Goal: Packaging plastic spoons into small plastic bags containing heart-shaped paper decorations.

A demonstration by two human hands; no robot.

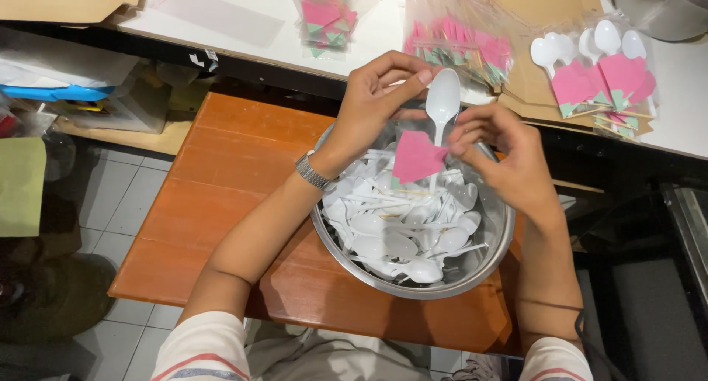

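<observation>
Over a metal bowl (346,259) full of white plastic spoons, both my hands work on one white plastic spoon (442,101). My right hand (501,149) pinches its handle together with a folded pink paper napkin (415,156). My left hand (380,93), a watch on its wrist, curls beside the spoon's head with the fingertips close to it; whether they touch it I cannot tell. The bowl sits on a brown wooden stool (221,174) in front of me.
A white table (258,23) lies beyond, with a heap of clear sleeves holding pink napkins (461,38), a smaller packet (327,18), finished spoon-and-napkin sets (597,67), brown cardboard (531,5) and a metal pot (664,8). Tiled floor and clutter lie left.
</observation>
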